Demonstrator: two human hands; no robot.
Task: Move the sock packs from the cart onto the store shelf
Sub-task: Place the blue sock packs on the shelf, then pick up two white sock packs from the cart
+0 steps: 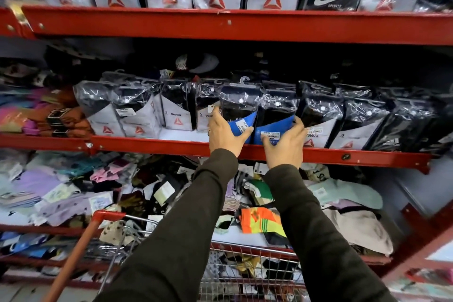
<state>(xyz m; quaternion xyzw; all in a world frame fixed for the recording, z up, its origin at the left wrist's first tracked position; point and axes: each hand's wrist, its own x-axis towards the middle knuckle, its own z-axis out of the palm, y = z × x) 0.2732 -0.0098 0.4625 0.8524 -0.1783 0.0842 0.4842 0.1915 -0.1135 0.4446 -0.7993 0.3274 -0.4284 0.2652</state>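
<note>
Two blue packs (266,120) stood upright on the middle shelf (171,147), side by side, between Reebok packs (176,115) on either side. My left hand (226,133) gripped the left blue pack, thumb across its front; my right hand (284,146) gripped the right one, fingers round its outer edge. Cart (107,218) sat below, near my sleeves (191,228).
</note>
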